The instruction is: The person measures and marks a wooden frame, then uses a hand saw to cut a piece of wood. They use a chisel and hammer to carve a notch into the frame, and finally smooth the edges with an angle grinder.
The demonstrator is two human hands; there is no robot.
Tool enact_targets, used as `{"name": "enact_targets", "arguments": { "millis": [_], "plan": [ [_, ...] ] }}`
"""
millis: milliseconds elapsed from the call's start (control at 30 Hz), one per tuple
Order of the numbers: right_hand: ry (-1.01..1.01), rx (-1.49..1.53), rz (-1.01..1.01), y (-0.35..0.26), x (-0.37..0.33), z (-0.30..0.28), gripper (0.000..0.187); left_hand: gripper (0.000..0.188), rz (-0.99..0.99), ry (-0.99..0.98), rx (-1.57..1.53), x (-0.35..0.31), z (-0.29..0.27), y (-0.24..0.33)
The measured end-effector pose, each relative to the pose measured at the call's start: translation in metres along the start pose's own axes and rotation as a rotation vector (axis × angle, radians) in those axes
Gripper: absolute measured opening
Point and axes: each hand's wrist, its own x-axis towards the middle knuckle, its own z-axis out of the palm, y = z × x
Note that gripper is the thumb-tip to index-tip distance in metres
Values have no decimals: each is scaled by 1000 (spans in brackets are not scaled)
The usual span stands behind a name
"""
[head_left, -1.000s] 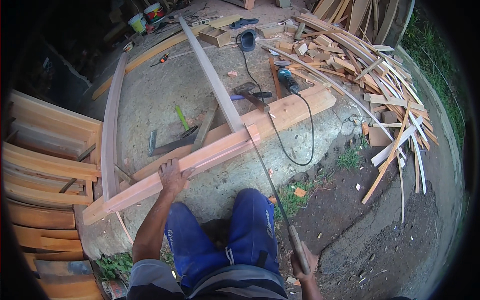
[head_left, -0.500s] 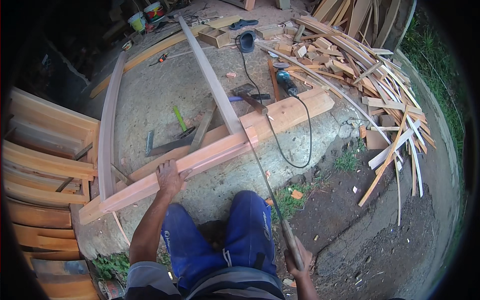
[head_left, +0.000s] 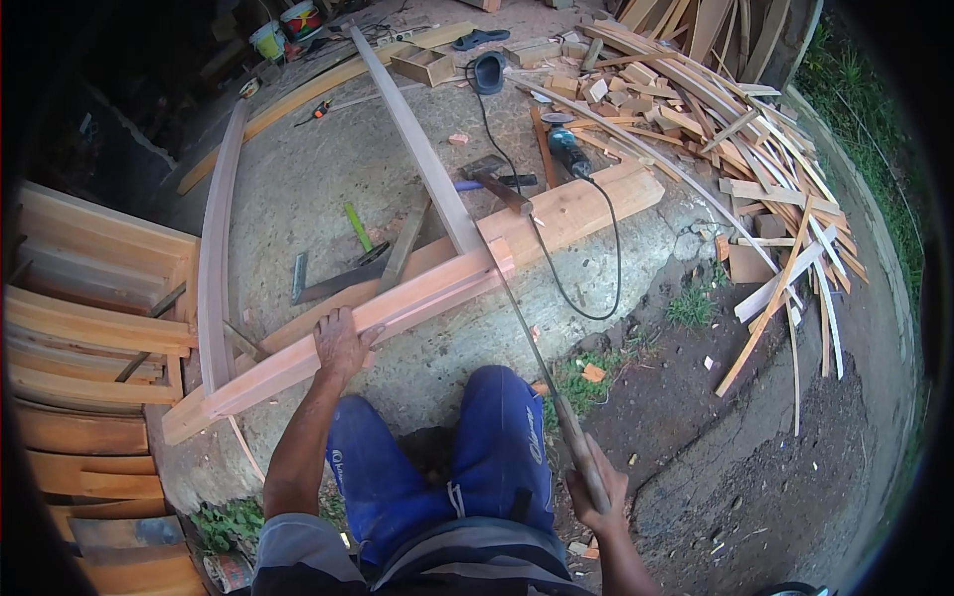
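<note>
My left hand [head_left: 341, 343] grips the pinkish wooden beam [head_left: 417, 290] from above, fingers over its top and thumb along its near side. In my right hand [head_left: 599, 485] is the straight wooden handle of a long, thin-bladed saw [head_left: 532, 343]. The blade, seen nearly edge-on, crosses the beam close to its right end at a narrow dark line. That beam lies over a thicker timber [head_left: 586, 212] on the concrete. Two long rails, one at left [head_left: 221, 228] and one in the middle [head_left: 412, 139], run away from it.
Beyond the beam lie a green-handled hammer [head_left: 360, 230], a carpenter's square [head_left: 299, 278], a wooden-handled hammer [head_left: 504, 194] and a corded angle grinder [head_left: 568, 154]. Offcuts and strips [head_left: 735, 129] are heaped at right. Wooden frames [head_left: 99, 278] stand at left.
My right hand and the saw have moved a little forward, toward the beam. My left hand keeps its place on the wood. The whole view has shifted slightly.
</note>
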Motion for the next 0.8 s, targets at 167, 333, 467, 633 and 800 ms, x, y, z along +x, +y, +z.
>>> {"name": "enact_targets", "arguments": {
  "millis": [167,333,467,633,800],
  "plan": [
    [200,126,-183,-31,75,19,61,77,-8,-22,36,3,1,0],
    [119,267,-20,-16,157,62,60,78,-28,-22,-1,0,-9,4],
    [102,116,-42,-18,24,2,61,78,-26,-13,5,0,-6,5],
    [89,165,18,0,33,32,57,80,-14,3,16,2,-1,2],
    [215,391,-98,1,156,72,55,83,-42,-48,-13,3,-8,4]
  ]
}}
